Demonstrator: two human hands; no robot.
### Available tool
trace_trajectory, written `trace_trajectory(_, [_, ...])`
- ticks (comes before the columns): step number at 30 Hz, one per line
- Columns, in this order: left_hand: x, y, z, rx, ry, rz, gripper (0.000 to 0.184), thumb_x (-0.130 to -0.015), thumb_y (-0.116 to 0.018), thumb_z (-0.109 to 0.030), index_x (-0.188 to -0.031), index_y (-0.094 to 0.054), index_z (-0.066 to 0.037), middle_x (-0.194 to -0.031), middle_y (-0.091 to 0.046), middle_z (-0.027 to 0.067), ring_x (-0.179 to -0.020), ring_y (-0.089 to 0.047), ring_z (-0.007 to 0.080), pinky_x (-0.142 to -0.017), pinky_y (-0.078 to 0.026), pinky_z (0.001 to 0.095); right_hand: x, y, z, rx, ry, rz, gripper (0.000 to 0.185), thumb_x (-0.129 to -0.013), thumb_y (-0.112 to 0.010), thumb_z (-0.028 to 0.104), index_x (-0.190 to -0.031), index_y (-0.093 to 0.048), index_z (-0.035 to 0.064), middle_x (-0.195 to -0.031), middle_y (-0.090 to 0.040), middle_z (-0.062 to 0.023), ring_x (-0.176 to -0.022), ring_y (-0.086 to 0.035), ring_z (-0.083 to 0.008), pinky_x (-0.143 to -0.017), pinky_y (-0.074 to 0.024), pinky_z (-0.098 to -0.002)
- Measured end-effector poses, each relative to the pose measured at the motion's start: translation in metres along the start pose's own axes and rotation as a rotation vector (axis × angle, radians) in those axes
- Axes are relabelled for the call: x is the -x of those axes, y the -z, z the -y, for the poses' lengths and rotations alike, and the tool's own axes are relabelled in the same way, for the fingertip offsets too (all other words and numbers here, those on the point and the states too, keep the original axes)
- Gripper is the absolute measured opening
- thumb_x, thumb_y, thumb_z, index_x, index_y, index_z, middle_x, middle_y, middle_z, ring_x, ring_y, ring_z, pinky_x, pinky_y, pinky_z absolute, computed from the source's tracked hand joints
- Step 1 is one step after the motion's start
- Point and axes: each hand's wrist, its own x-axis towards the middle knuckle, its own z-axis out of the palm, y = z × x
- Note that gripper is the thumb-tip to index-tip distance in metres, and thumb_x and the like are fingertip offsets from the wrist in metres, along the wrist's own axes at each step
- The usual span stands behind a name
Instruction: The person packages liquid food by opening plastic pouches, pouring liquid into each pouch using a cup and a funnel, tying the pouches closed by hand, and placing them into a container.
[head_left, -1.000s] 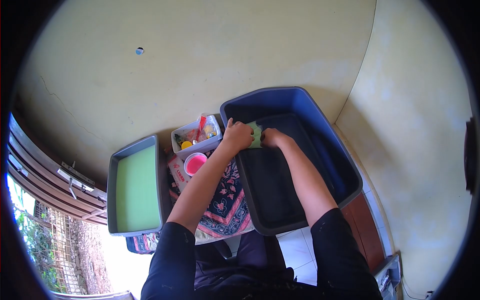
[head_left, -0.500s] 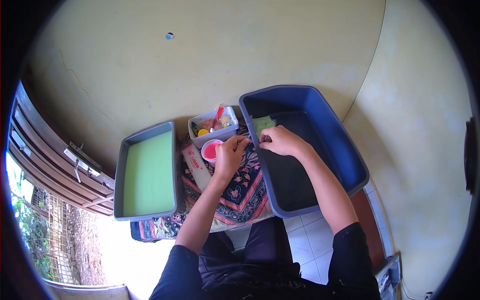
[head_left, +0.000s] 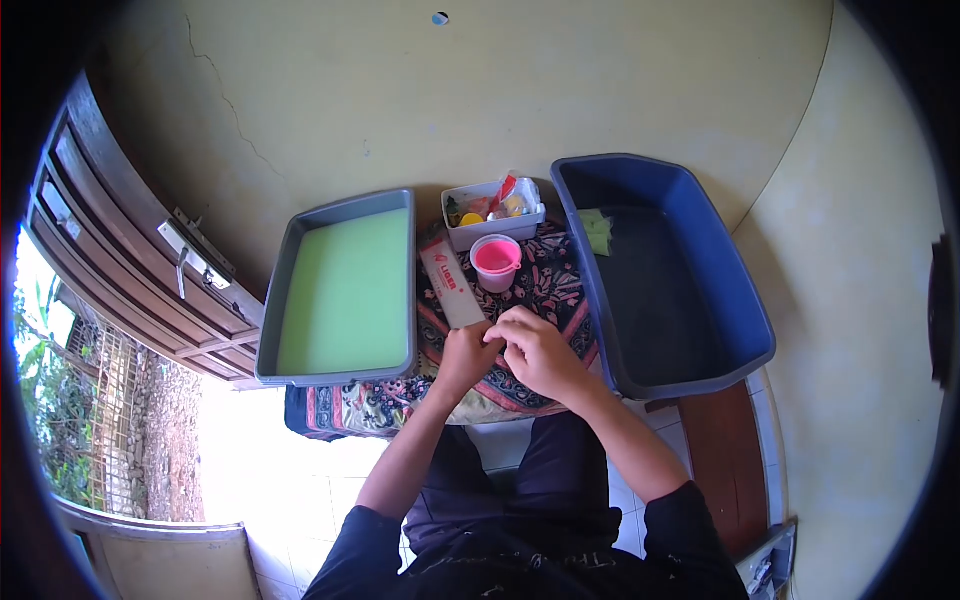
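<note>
Close together over the front of the patterned cloth (head_left: 545, 285), my left hand (head_left: 466, 358) and my right hand (head_left: 541, 352) meet at the fingertips. Both are closed, with curled fingers; anything between them is hidden or too small to make out. Just beyond them stands a clear plastic cup (head_left: 496, 283) with a bright pink rim and inside. A long white box (head_left: 449, 284) with red "LIGER" lettering lies to its left, its near end by my left hand.
At left stands a grey tray (head_left: 411, 300) of pale green liquid. A deep blue-grey tub (head_left: 720, 260) at right has a crumpled light green piece (head_left: 597, 232) at its left wall. Behind the cup, a small grey bin (head_left: 492, 234) holds colourful odds and ends.
My hands have come closer together and nearer to my body, with the right hand moving away from the tub's left rim. The camera view has shifted, too.
</note>
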Motion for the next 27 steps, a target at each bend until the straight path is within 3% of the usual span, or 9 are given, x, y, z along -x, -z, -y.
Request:
trace_trajectory(1, [0.004,0.002,0.005,0.052,0.045,0.041,0.014,-0.079,-0.062,-0.012,-0.083,-0.064,0.001,-0.073,-0.064,0.0213,-0.072,-0.066,0.0371,-0.059,-0.05,0.0388,0.006,-0.013,-0.004,0.032,0.008,-0.008,0.03,-0.073,-0.054,-0.01,-0.097,-0.065,0.0024,-0.093,-0.057,-0.0114,-0.082,-0.06,-0.027,-0.072,-0.0491,-0.036])
trace_trajectory(4, [0.019,0.0,0.035,0.314,0.072,0.151,0.016,-0.079,-0.062,-0.013,-0.089,-0.064,0.0,-0.081,-0.065,0.0224,-0.08,-0.066,0.0378,-0.064,-0.051,0.0397,0.021,-0.051,-0.02,0.129,0.083,-0.018,0.03,-0.073,-0.056,-0.008,-0.097,-0.068,0.0042,-0.095,-0.057,-0.0115,-0.088,-0.058,-0.0288,-0.079,-0.0486,-0.0375])
trace_trajectory(5, [0.024,0.003,0.043,0.194,0.126,0.208,0.019,-0.08,-0.062,-0.012,-0.094,-0.064,0.0,-0.086,-0.066,0.0216,-0.084,-0.067,0.0352,-0.067,-0.05,0.0385,0.026,-0.058,-0.025,0.128,0.081,-0.009,0.03,-0.073,-0.056,-0.008,-0.097,-0.068,0.0042,-0.095,-0.057,-0.0115,-0.088,-0.058,-0.0288,-0.079,-0.0486,-0.0375])
trace_trajectory(8, [0.033,0.013,0.053,0.07,0.297,0.28,0.02,-0.08,-0.061,-0.012,-0.096,-0.064,0.0,-0.082,-0.066,0.0191,-0.08,-0.068,0.0327,-0.066,-0.05,0.0359,0.03,-0.07,-0.043,0.242,0.091,-0.03,0.028,-0.071,-0.06,-0.004,-0.095,-0.069,0.0055,-0.095,-0.057,-0.0123,-0.089,-0.058,-0.0298,-0.08,-0.0496,-0.0396])
trace_trajectory(12, [0.035,0.023,0.041,0.089,0.348,0.14,0.017,-0.08,-0.062,-0.009,-0.094,-0.064,0.001,-0.067,-0.062,0.0143,-0.065,-0.062,0.0302,-0.065,-0.048,0.038,0.027,-0.075,-0.07,0.213,-0.041,-0.029,0.025,-0.07,-0.061,-0.001,-0.095,-0.068,0.0042,-0.092,-0.058,-0.0123,-0.089,-0.058,-0.0312,-0.078,-0.0499,-0.0407])
trace_trajectory(15, [0.03,0.023,0.045,0.054,0.408,0.084,0.023,-0.08,-0.061,-0.006,-0.102,-0.062,0.0,-0.073,-0.06,0.0137,-0.071,-0.06,0.029,-0.069,-0.047,0.0388,0.017,-0.075,-0.081,0.259,-0.167,0.019,0.026,-0.072,-0.063,0.002,-0.098,-0.065,0.0033,-0.092,-0.058,-0.0138,-0.089,-0.058,-0.0326,-0.078,-0.0497,-0.0411])
trace_trajectory(18, [0.031,0.013,0.057,-0.045,0.225,-0.042,0.033,-0.079,-0.062,-0.005,-0.111,-0.058,0.0,-0.092,-0.058,0.0165,-0.084,-0.059,0.0311,-0.076,-0.047,0.0391,0.006,-0.076,-0.085,0.268,-0.215,0.011,0.025,-0.071,-0.064,0.003,-0.096,-0.064,0.0034,-0.09,-0.058,-0.0131,-0.09,-0.059,-0.032,-0.078,-0.0498,-0.0412])
trace_trajectory(21, [0.03,0.007,0.06,-0.112,0.228,-0.047,0.04,-0.077,-0.065,-0.007,-0.116,-0.056,0.0,-0.11,-0.051,0.0189,-0.095,-0.057,0.0337,-0.082,-0.047,0.0403,-0.001,-0.073,-0.08,0.311,-0.135,0.045,0.024,-0.069,-0.065,0.003,-0.093,-0.062,0.0043,-0.088,-0.057,-0.012,-0.089,-0.059,-0.032,-0.077,-0.0501,-0.0416])
trace_trajectory(27, [0.027,0.012,0.048,-0.105,0.207,0.025,0.038,-0.075,-0.07,-0.013,-0.109,-0.059,-0.001,-0.112,-0.051,0.0178,-0.093,-0.059,0.0349,-0.08,-0.048,0.0419,0.007,-0.076,-0.089,0.351,-0.113,0.055,0.017,-0.065,-0.07,0.004,-0.078,-0.06,0.005,-0.091,-0.059,-0.0104,-0.09,-0.059,-0.0298,-0.076,-0.0502,-0.0389])
